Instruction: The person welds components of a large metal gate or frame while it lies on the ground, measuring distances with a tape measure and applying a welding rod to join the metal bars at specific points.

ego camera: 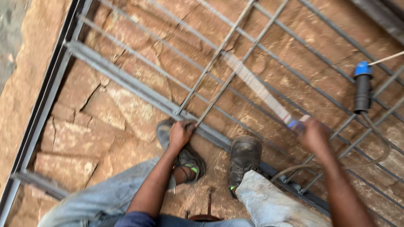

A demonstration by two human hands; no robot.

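A grey metal grille frame (126, 82) with thin bars lies on cracked reddish stone ground. My left hand (181, 133) grips the near end of a loose thin rod (235, 63) where it meets the frame's flat bar. My right hand (313, 134) holds a blurred, pale strip-like tool (256, 86) with a blue end, stretched diagonally over the bars. Both my dusty shoes (244, 157) stand by the flat bar.
A black welding electrode holder (362, 88) with a blue cap hangs on the bars at right, its cable (374, 157) looping toward me. A second frame edge (38, 122) runs along the left. A rusty object (206, 216) sits between my legs.
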